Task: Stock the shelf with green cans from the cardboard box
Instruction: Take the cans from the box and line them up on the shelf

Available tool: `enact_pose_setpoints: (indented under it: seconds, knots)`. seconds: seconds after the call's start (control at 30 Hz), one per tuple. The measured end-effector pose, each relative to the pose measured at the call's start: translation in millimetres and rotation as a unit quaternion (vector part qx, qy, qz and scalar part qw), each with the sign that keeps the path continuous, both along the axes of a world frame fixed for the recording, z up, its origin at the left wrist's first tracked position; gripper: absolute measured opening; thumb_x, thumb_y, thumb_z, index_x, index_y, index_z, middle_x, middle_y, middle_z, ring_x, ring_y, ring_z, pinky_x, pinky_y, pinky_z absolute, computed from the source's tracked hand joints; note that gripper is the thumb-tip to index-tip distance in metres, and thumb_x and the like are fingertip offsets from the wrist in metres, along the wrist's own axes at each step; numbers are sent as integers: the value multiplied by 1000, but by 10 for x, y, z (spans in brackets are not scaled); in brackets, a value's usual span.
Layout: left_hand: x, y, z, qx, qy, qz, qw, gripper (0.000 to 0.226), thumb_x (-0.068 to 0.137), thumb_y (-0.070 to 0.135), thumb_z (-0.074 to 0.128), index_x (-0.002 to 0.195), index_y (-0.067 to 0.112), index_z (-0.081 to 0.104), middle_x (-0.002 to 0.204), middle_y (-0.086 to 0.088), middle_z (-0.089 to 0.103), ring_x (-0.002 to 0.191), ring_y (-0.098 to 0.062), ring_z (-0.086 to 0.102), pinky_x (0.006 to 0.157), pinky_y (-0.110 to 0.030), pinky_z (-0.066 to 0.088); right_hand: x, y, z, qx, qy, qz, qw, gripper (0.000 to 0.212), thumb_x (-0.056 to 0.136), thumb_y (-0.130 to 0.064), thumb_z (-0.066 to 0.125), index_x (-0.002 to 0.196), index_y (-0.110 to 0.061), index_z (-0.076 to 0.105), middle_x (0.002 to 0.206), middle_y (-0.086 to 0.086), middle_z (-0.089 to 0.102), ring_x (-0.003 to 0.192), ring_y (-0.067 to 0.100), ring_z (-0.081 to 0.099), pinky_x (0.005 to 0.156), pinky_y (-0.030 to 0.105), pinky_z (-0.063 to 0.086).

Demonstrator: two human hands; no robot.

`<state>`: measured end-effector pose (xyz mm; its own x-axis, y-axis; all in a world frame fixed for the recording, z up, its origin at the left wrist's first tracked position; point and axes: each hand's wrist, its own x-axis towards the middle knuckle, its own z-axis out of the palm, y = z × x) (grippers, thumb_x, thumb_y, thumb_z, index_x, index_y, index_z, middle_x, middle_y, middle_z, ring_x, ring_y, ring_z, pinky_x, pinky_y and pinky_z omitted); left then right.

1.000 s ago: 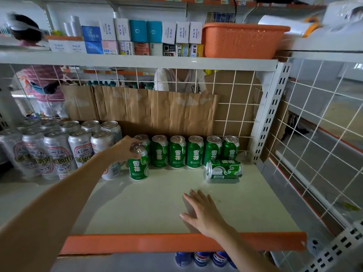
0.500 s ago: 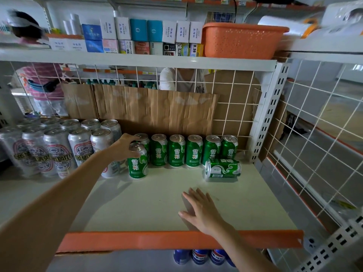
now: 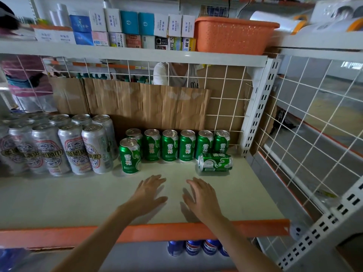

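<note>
Green can [image 3: 129, 156] now free, left hand [image 3: 146, 195] back beside right hand [image 3: 200, 197], both spread.

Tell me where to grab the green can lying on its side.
Grip the tipped can round the middle of its body, from above and in front. It lies crosswise, lid end facing left, and the upright green cans stand right behind it, blocking the rear. The right hand is nearer.

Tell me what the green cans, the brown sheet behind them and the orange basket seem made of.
Green cans: likely aluminium, glossy printed sides, bare silvery tops with pull tabs.
Brown sheet: cardboard, matte, creased.
Orange basket: apparently moulded plastic, evenly coloured, perforated walls.
</note>
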<state>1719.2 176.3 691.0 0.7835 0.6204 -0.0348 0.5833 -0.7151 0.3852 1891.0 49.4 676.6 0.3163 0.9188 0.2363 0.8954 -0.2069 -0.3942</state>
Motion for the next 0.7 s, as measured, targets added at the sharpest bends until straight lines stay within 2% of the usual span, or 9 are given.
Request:
enact_pose_setpoints:
  seconds: [0.07,0.13,0.2,0.23,0.43,0.53,0.6,0.7]
  knots:
    - [95,-81,-92,17,9,25,1000,99,63,77,20,148,25,20,157,3,9,145,-16,4,117,-37,4,26,-27,-1,21,-7,-3,1000,51,93,-40,48,138,-18,42,142,0,44,134,16,35,113,29,21]
    - [156,-158,-161,18,3,42,999,93,69,73,17,148,25,19,158,2,7,145,-17,0,117,-40,-1,52,-46,-3,27,-8,-9,1000,54,91,-45,43,138,-17,44,139,0,47,132,16,38,112,29,24]
    - [181,-175,-227,30,0,56,998,98,63,73,6,148,26,20,158,0,8,145,-17,2,117,-40,-2,83,-62,-7,34,-5,-13,999,62,86,-51,34,136,-17,47,135,1,51,128,17,43,111,32,30]
    - [188,-172,-239,33,-6,64,997,101,59,73,2,147,26,20,158,0,8,145,-17,3,117,-39,-2,109,-70,-13,41,0,-13,999,61,85,-50,36,134,-17,49,132,1,53,126,17,45,110,34,33]
    - [202,-156,-272,48,-1,76,996,103,57,72,-2,146,28,23,157,2,11,145,-16,6,116,-37,0,443,-62,128,129,-47,-18,990,44,78,-24,67,120,-11,59,116,3,62,106,20,59,94,35,48]
    - [196,-162,-263,49,-8,77,996,103,57,72,-1,146,27,25,157,2,13,145,-16,7,116,-38,0,726,-11,291,106,-73,-56,990,55,78,-19,73,128,-9,53,127,6,58,116,22,55,101,29,36]
    - [195,-171,-246,47,-11,76,996,104,57,72,0,146,26,25,156,1,14,145,-16,8,116,-38,0,917,35,393,69,-84,-74,991,64,80,-25,71,136,-10,45,137,7,49,126,23,47,109,34,34]
    - [198,-172,-235,45,-9,80,996,104,56,72,-1,146,27,25,157,1,13,145,-16,7,117,-37,0,1144,121,499,14,-94,-98,991,75,78,-32,72,142,-13,36,145,6,41,133,25,39,112,40,31]
